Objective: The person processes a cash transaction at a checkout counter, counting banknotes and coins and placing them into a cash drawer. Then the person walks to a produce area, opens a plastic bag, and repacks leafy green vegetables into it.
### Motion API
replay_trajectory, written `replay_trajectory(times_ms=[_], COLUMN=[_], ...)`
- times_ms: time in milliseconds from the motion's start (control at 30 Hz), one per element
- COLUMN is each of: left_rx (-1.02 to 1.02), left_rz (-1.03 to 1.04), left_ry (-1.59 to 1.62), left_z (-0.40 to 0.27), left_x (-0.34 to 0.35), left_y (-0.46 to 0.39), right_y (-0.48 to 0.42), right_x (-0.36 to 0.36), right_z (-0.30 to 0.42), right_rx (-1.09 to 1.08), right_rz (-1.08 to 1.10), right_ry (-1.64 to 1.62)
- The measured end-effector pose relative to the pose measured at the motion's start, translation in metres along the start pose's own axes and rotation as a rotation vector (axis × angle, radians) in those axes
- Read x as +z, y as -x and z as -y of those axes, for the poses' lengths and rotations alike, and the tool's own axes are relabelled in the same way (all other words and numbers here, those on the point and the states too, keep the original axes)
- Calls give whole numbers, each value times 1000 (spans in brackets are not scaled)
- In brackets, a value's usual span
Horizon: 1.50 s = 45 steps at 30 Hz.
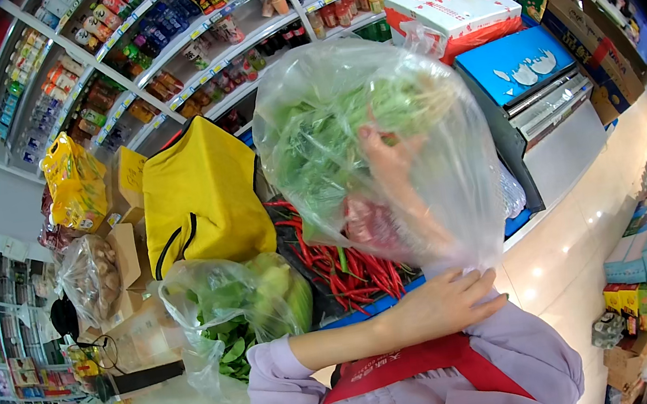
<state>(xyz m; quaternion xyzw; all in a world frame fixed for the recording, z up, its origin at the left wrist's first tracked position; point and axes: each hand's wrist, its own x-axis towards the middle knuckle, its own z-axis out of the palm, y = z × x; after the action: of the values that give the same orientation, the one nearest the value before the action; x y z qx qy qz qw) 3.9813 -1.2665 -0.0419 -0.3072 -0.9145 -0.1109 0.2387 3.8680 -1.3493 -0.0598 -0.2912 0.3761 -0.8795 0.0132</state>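
A large clear plastic bag point(307, 81) holds leafy green vegetables point(321, 141) with pale stems, and a reddish bagged item point(369, 220) near its bottom. Inside that bag is my right hand point(387, 147), reaching up against the greens; the plastic blurs whether its fingers grip them. My left hand point(473, 292) crosses my front and is closed on the gathered mouth of the bag around my right forearm. Below the bag, red chili peppers point(364, 276) lie in a dark tray. Left of them, another clear bag point(181, 288) holds green leaves and a pale green vegetable.
A yellow fabric bag point(199, 187) stands left of the peppers, near a bag of brown produce point(91, 278) and cardboard boxes. At the right are a blue-topped device point(517, 66), a white and red box point(451, 7) and an open carton point(597, 49). Drink shelves point(209, 76) stand behind.
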Motion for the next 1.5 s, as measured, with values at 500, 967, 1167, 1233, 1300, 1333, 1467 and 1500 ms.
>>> replay_trajectory(times_ms=[500,967,1167,1233,1300,1333,1467,1500], left_rx=[-1097,-927,-1117,-1208,-1267,-1292,-1006,-802], left_rz=[-561,-934,-698,-746,-844,-826,-521,-408], left_ry=[140,742,300,268,295,298,201,237], left_z=[144,85,32,47,67,60,7,-8], left_x=[-141,-83,22,38,37,35,54,59], left_y=[72,96,115,119,138,132,119,127], right_y=[-17,-56,-76,-81,-78,-81,-94,-90], right_x=[-30,-55,-66,-65,-51,-47,-39,-35], right_z=[32,18,-33,-25,-37,-42,-64,-80], right_rx=[-24,-14,-190,-186,-140,-127,-66,-15], right_rz=[-115,-418,-367,-395,-405,-436,-513,-508], right_ry=[-238,-340,31,148,227,252,309,292])
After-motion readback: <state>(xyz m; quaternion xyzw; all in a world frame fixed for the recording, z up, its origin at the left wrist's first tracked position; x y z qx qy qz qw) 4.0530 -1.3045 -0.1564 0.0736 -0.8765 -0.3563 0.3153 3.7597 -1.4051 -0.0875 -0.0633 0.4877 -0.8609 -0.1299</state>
